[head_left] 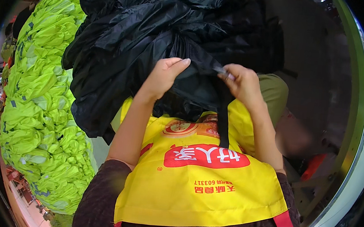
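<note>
Well, down the left side runs a tall pile of lime-green cloth [41, 88], crumpled, with small grey patches. Just beside it, black cloth [123, 43] is heaped in shiny folds, its near edge reaching the lap and the top edge of a yellow apron [209, 202]. At the heap's near edge, the left hand [164, 77] is curled up, thumb over the bent forefinger (whether cloth is tucked inside, I cannot tell). To its right, the right hand [242, 80] pinches the black cloth's edge with a small pale thing [219, 69], too blurred to name. Below it, a black strip [223, 125] hangs onto the apron. An olive trouser leg [274, 92] shows beyond that forearm, and something orange-red [313, 167] farther right.
</note>
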Tool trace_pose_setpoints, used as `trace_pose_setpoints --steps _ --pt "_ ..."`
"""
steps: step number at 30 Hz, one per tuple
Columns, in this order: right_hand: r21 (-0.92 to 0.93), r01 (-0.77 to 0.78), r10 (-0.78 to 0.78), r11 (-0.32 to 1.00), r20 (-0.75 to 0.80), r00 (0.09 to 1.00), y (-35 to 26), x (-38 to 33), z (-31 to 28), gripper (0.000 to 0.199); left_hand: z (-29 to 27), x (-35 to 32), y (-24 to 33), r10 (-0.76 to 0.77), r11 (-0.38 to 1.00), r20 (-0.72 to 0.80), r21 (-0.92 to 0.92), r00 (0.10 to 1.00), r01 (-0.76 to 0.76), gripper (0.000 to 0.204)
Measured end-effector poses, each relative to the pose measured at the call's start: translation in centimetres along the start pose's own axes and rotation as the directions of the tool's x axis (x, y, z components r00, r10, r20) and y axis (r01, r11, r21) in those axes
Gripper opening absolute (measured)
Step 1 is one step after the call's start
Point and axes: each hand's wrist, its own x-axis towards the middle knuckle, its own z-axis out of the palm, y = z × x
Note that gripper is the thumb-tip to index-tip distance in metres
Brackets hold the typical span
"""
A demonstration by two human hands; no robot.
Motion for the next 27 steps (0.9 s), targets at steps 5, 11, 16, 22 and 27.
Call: trace_pose_setpoints --steps 5,11,16,22,27 --pt "0.239 -0.299 0.281 0.924 0.106 0.954 3.2 2.0 -0.1 0.023 -2.3 -0.3 1.1 -0.091 0.996 0.083 0.028 0.992 0.089 0.02" --pt "0.64 -0.484 0.373 0.597 0.313 0.873 4.2 1.4 0.2 0.015 -3.0 -0.9 0.3 -0.129 0.987 0.018 0.097 0.992 0.126 0.021" --pt "0.74 -0.398 0.265 0.543 0.299 0.917 4.5 1.0 1.9 0.014 -1.5 -1.8 2.9 0.107 0.652 -0.119 0.758 0.987 0.02 0.035" --pt "0.785 -0.431 0.28 0.446 0.335 0.9 3.5 1.0 2.4 0.015 2.8 1.4 3.0 0.0 0.599 0.122 0.795 0.992 -0.098 0.036" --pt "0.769 -0.44 0.267 0.464 0.352 0.897 4.3 0.6 3.0 0.015 0.7 3.5 -0.1 -0.205 0.978 0.204 0.013 0.957 0.207 0.015"
